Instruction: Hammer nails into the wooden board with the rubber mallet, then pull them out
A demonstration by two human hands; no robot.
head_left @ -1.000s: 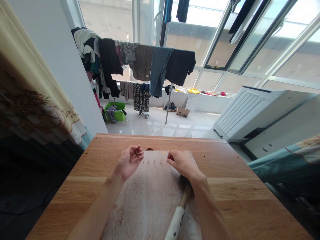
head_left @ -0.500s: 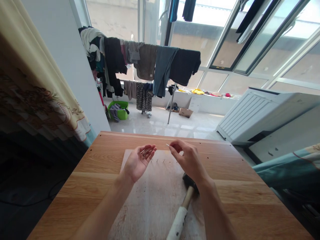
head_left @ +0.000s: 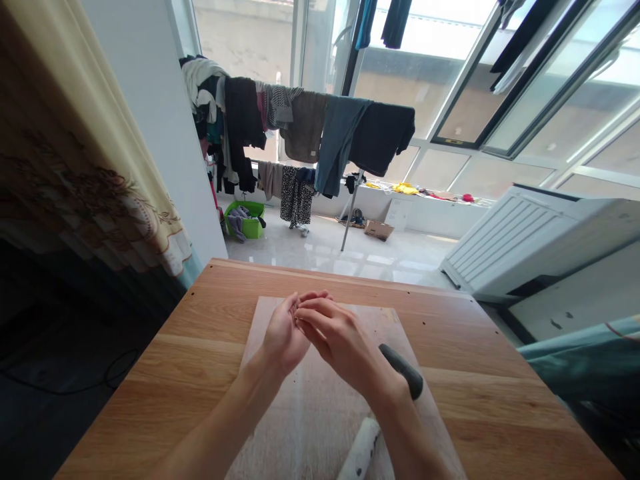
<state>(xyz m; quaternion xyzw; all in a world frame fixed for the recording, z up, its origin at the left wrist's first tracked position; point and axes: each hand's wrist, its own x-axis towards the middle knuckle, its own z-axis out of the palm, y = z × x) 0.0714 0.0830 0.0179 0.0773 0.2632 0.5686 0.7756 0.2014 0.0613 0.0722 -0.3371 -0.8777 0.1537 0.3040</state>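
Note:
My left hand (head_left: 283,335) is cupped palm-up over a pale worn board (head_left: 280,427) on the wooden table (head_left: 165,373). My right hand (head_left: 340,341) lies across it, its fingertips pinched together inside the left palm. The thin nails seen earlier in the left hand are hidden by the right fingers. A hammer lies on the board to the right of my right wrist, with its dark head (head_left: 403,371) pointing away and its white-wrapped handle (head_left: 363,450) near the bottom edge. Neither hand touches the hammer.
Beyond the table's far edge is a tiled floor with a laundry rack (head_left: 320,127) full of clothes, a green basket (head_left: 246,220) and a cardboard box (head_left: 379,229). A curtain (head_left: 100,167) hangs at the left. A white slatted unit (head_left: 525,233) stands at the right.
My right hand, which pinched a nail in the air, has moved left onto my left palm. The hands now cover the row of nails standing in the board. The view has shifted slightly.

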